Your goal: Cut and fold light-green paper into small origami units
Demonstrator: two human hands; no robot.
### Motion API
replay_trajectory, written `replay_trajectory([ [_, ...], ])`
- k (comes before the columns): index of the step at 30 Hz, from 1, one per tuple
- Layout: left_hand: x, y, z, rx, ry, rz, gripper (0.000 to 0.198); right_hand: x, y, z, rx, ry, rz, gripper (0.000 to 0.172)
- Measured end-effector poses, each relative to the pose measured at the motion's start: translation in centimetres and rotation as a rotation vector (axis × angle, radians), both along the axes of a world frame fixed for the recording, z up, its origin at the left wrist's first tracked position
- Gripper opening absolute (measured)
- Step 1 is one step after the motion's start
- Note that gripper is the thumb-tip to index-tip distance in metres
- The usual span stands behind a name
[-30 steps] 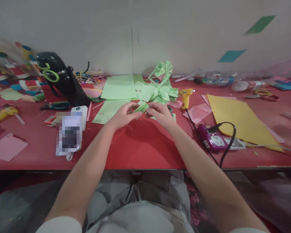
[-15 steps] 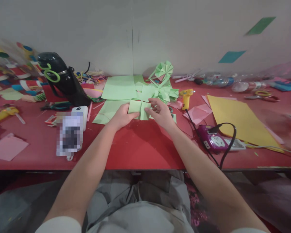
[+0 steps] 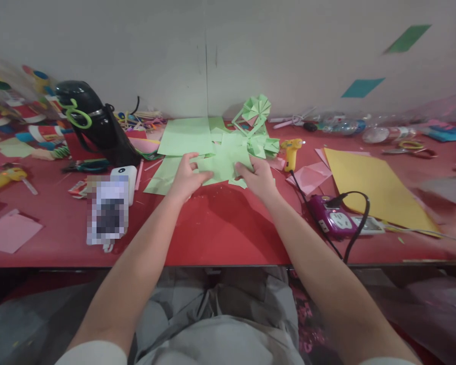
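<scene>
Both my hands hold one light green paper sheet [image 3: 222, 163], spread out wide just above the red table [image 3: 220, 228]. My left hand [image 3: 186, 176] pinches its left edge with thumb and fingers. My right hand [image 3: 259, 177] grips its right lower edge. Behind the sheet lie more green sheets [image 3: 184, 136] and a pile of folded green paper pieces [image 3: 261, 142], with a folded green fan shape [image 3: 256, 107] standing against the wall.
A yellow glue gun [image 3: 291, 151], pink paper [image 3: 310, 177], a big yellow sheet [image 3: 372, 182] and a purple power strip with black cable [image 3: 332, 218] lie to the right. On the left are a black bag [image 3: 95, 124], a white phone-like device [image 3: 110, 208], pink paper [image 3: 9, 230] and craft clutter.
The small folded green piece between my hands has been opened out into a wide sheet, and my hands have moved apart and slightly away from me.
</scene>
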State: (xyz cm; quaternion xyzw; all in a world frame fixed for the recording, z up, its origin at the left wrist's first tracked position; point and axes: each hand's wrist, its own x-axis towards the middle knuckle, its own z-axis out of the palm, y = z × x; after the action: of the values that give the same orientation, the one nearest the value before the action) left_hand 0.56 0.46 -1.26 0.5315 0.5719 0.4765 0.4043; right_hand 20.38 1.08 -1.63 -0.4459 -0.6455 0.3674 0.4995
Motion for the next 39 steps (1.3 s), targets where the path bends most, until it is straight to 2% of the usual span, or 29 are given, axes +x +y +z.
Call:
replay_trajectory([
  [3, -0.1, 0.0, 0.0, 0.108, 0.038, -0.039, 0.08, 0.3, 0.1, 0.2, -0.04, 0.021, 0.012, 0.022],
  [5, 0.0, 0.0, 0.1, 0.168, 0.065, -0.126, 0.066, 0.2, -0.1, 0.3, -0.046, 0.001, 0.053, 0.024],
  [7, 0.1, -0.1, 0.2, 0.165, 0.066, -0.232, 0.047, 0.1, -0.2, 0.3, -0.032, -0.033, 0.086, 0.024],
  [9, 0.2, -0.1, 0.1, 0.145, 0.061, -0.306, 0.037, 0.1, -0.2, 0.2, -0.013, -0.078, 0.093, 0.025],
  [13, 0.3, -0.2, -0.1, 0.173, 0.028, -0.312, 0.037, 0.3, 0.4, -0.3, 0.06, -0.09, 0.002, 0.024],
  [16, 0.2, -0.2, 0.0, 0.237, 0.025, -0.326, 0.025, 0.5, 0.9, -0.8, 0.06, -0.025, -0.072, 0.03],
  [19, 0.1, -0.4, 0.2, 0.258, 0.107, -0.392, 0.013, 0.5, 1.0, -1.1, 0.058, 0.022, -0.074, 0.029],
  [23, 0.0, -0.5, 0.4, 0.183, 0.132, -0.403, 0.024, 0.3, 0.6, -1.0, 0.064, -0.003, -0.049, 0.022],
  [25, 0.0, -0.5, 0.4, 0.153, 0.113, -0.383, 0.027, 0.2, 0.3, -0.8, 0.116, -0.048, -0.071, 0.017],
  [34, 0.2, -0.5, 0.5, 0.1, 0.092, -0.348, 0.028, 0.0, 0.1, -0.5, 0.298, -0.123, -0.169, 0.003],
  [36, 0.2, -0.5, 0.5, 0.115, 0.107, -0.34, 0.027, 0.1, 0.1, -0.5, 0.31, -0.123, -0.185, 0.006],
  [39, 0.2, -0.4, 0.4, 0.165, 0.13, -0.335, 0.025, 0.2, 0.1, -0.3, 0.292, -0.15, -0.245, 0.019],
])
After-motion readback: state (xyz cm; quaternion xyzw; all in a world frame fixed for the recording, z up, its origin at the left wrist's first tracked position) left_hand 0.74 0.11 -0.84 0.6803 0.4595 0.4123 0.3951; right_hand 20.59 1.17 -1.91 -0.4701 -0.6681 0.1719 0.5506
